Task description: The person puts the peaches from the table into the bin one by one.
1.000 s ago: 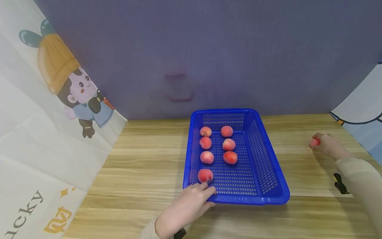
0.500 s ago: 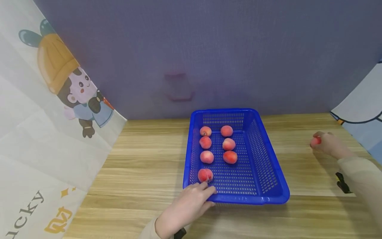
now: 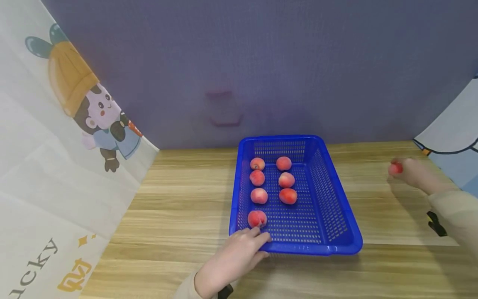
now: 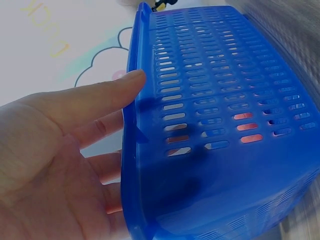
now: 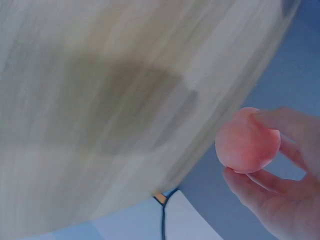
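My right hand (image 3: 412, 173) pinches a peach (image 5: 247, 142) between thumb and fingers at the right side of the table, above the wood. In the right wrist view the peach is round and pinkish red. My left hand (image 3: 239, 251) grips the near left rim of a blue plastic basket (image 3: 337, 195); its thumb (image 4: 107, 97) lies on the outer side and the fingers reach over the rim. Inside the basket sit several peaches in two columns, the left column ending with a peach (image 3: 257, 219) close by my left fingertips. The right part of the basket floor shows bare mesh.
The wooden table (image 3: 179, 207) carries the basket near its middle. A purple-grey panel (image 3: 298, 70) rises behind it. A white printed sheet (image 3: 45, 178) with a cartoon figure hangs at the left, and another printed sheet (image 3: 457, 133) stands at the right.
My right hand has lifted the peach a little up from the table, and its shadow has spread away from it. The left hand and the basket have stayed in place.
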